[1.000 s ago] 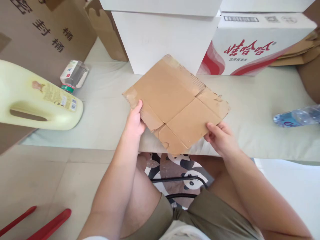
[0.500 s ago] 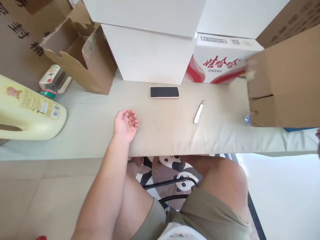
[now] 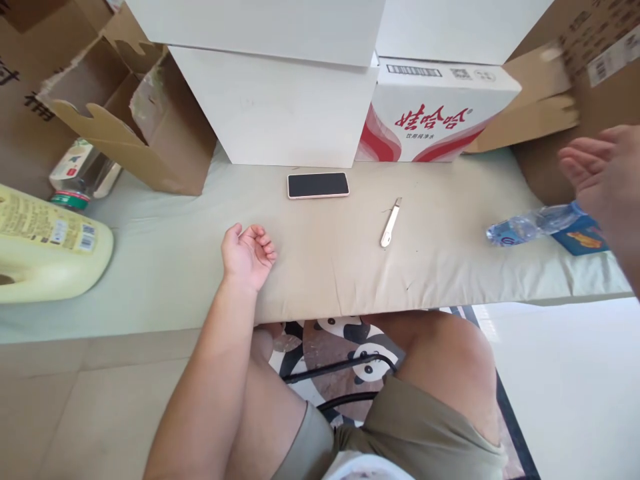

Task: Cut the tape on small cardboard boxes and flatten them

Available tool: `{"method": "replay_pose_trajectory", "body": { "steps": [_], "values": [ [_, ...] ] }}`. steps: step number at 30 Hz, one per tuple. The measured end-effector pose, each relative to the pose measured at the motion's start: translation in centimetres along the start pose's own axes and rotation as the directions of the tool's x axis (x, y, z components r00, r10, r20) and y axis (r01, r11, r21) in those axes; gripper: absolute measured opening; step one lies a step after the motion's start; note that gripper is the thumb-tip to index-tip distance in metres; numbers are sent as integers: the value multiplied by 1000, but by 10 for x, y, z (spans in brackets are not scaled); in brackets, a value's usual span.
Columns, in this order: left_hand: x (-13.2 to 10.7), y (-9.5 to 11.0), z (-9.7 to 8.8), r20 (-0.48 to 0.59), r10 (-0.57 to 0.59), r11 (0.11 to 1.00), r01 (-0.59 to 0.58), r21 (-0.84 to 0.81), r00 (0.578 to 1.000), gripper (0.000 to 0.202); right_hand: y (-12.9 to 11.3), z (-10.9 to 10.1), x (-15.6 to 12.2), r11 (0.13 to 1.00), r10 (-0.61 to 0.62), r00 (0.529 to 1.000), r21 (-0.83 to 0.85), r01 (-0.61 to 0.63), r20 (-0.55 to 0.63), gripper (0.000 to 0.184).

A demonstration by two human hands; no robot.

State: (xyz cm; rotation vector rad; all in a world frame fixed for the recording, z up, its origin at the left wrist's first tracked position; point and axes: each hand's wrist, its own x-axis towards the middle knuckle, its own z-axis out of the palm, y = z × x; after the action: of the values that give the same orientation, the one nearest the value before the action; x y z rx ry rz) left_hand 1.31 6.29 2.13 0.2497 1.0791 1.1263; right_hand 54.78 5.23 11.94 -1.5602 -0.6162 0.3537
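My left hand (image 3: 249, 257) rests palm up on the cloth-covered table, fingers loosely curled and holding nothing. Beyond it lies a phone (image 3: 319, 185) with a dark screen. A white utility knife (image 3: 391, 223) is to the right of the phone. At the far right, my right hand (image 3: 603, 177) is raised with its fingers stretched leftward and nothing visible in them. Below it, a clear plastic bottle (image 3: 525, 227) lies on its side beside a blue packet (image 3: 583, 237). The opened cardboard box (image 3: 540, 113) stands at the back right, away from the fingers.
White cartons (image 3: 280, 113) are stacked at the back, next to a red-and-white carton (image 3: 435, 120). On the left are an open brown box (image 3: 175, 133), a bottle with a green cap (image 3: 75, 177) and a large yellow jug (image 3: 65, 260). The table's front edge runs above my knees.
The cardboard box has gone from the right front to the back right, uncovering the bottle and packet. My right hand has come into view, apart from the box. My left hand stays put.
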Motion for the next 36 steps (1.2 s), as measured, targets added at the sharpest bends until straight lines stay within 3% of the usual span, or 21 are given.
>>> {"method": "replay_pose_trajectory", "body": {
  "steps": [2, 5, 8, 12, 16, 20, 24, 28, 30, 33, 36],
  "values": [
    [0, 2, -2, 16, 8, 1000, -7, -20, 1000, 47, 4, 18, -26, 996, 88, 992, -6, -89, -85, 38],
    [-2, 4, -5, 25, 17, 999, -16, -47, 1000, 45, 6, 40, -73, 987, 159, 985, -27, -161, -64, 22],
    [-7, 6, -8, 33, 15, 997, -12, -81, 999, 45, 4, 59, -119, 970, 218, 972, -127, -207, 88, 20],
    [-14, 8, -13, 47, 39, 991, -33, -128, 998, 47, 5, 95, -176, 955, 258, 899, -235, -182, 353, 12],
    [-17, 15, -22, 5, 91, 978, -88, -188, 996, 46, 10, 156, -230, 958, 210, 754, -286, -31, 622, 9],
    [-16, 22, -34, -32, 117, 961, -122, -247, 993, 44, 8, 230, -281, 952, 138, 553, -265, 155, 822, 14],
    [-15, 31, -47, -18, 148, 946, -147, -289, 989, 42, -6, 298, -324, 908, 40, 388, -195, 370, 921, 31],
    [-17, 41, -54, -41, 158, 935, -163, -316, 987, 41, -25, 361, -356, 784, -127, 215, -34, 620, 968, 59],
    [-17, 45, -54, -49, 140, 933, -149, -327, 989, 41, -36, 389, -369, 712, -209, 151, 45, 700, 966, 72],
    [-17, 49, -52, -44, 117, 929, -124, -349, 992, 41, -53, 422, -386, 638, -224, 142, 35, 769, 964, 84],
    [-16, 48, -49, -39, 98, 925, -105, -365, 994, 40, -68, 440, -396, 630, -154, 214, -71, 773, 965, 79]
  ]
}}
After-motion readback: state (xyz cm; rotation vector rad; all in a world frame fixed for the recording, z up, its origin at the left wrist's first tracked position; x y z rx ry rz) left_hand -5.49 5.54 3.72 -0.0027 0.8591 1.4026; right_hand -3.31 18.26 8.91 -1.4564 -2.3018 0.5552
